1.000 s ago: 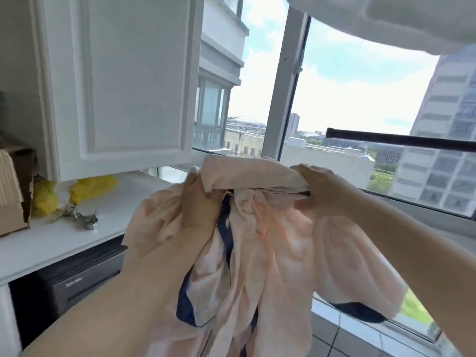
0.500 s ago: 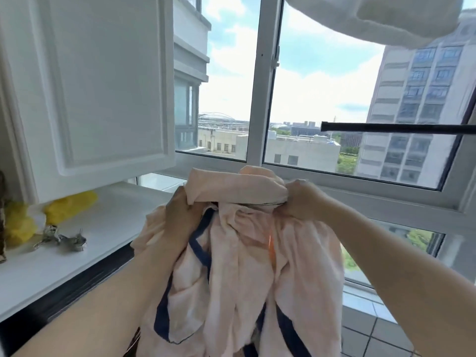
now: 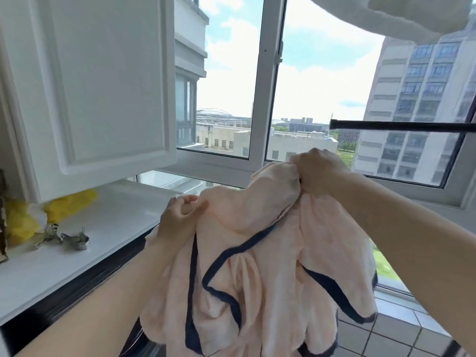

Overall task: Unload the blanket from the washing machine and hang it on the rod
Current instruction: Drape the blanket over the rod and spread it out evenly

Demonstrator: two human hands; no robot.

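Note:
A pale pink blanket with dark blue trim hangs bunched between my hands in front of the window. My left hand pinches a fold of its top edge at the lower left. My right hand grips the bunched top edge higher up, to the right. A black rod runs level across the window, above and to the right of my right hand, apart from the blanket. The dark front of the washing machine shows under the counter at the lower left.
A white counter on the left carries yellow cloths and metal clips. A white cabinet door stands open above it. White fabric hangs across the top right. Tiled floor lies below the window.
My hands have moved apart: the right hand went up and right toward the rod, the left hand dropped slightly. The blanket's top edge now stretches slanted between them and more blue trim shows.

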